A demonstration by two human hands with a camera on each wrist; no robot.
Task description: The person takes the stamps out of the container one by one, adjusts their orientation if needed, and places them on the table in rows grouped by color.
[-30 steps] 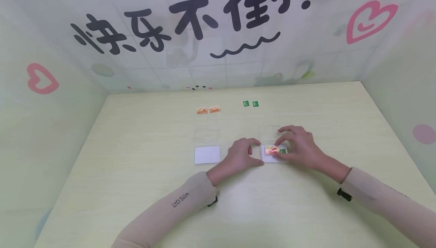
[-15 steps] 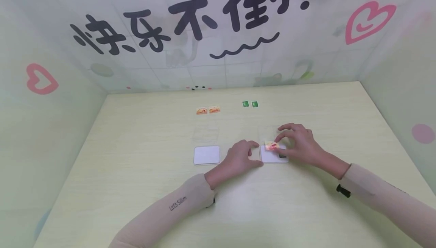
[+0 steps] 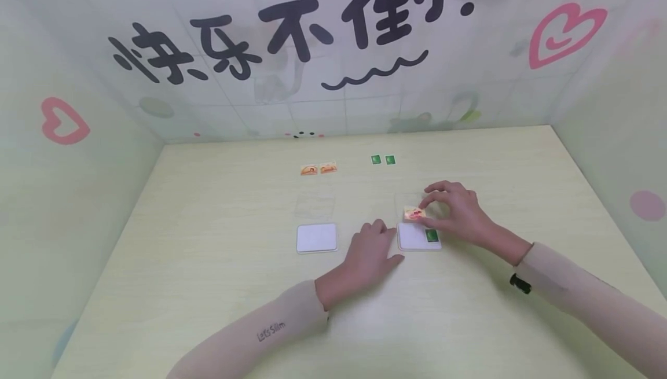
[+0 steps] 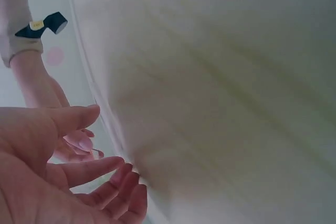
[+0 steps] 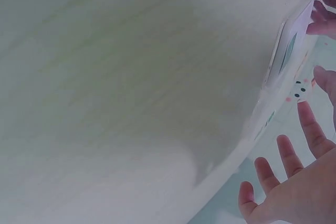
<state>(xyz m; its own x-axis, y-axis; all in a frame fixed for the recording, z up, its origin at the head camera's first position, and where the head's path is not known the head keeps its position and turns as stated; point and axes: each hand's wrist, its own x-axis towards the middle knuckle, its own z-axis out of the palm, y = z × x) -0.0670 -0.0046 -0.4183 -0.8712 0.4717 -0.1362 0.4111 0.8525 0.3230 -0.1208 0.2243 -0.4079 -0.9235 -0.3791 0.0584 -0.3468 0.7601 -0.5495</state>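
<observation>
In the head view my right hand (image 3: 453,211) pinches a stamp (image 3: 414,213) with a pink and red print between thumb and forefinger. The stamp hangs over the back edge of a shallow clear case with a white insert (image 3: 411,239). A green stamp (image 3: 432,235) lies on that insert, toward its right side. Just left of this case is my left hand (image 3: 366,254), thumb and fingers spread apart with nothing between them. The left wrist view shows the left hand (image 4: 68,171) with loosely bent fingers. Edge-on in the right wrist view is the white-lined case (image 5: 286,45).
A second white-lined case (image 3: 316,237) lies to the left. Behind the cases lie clear lids, one on the left (image 3: 315,205). Farther back are two orange stamps, one here (image 3: 309,169), and two green stamps, one here (image 3: 376,159). A printed wall curtain (image 3: 234,101) borders the table.
My right hand has moved the pink stamp off the white insert toward the back, uncovering the green stamp. My left hand has drawn slightly back from the case's left edge.
</observation>
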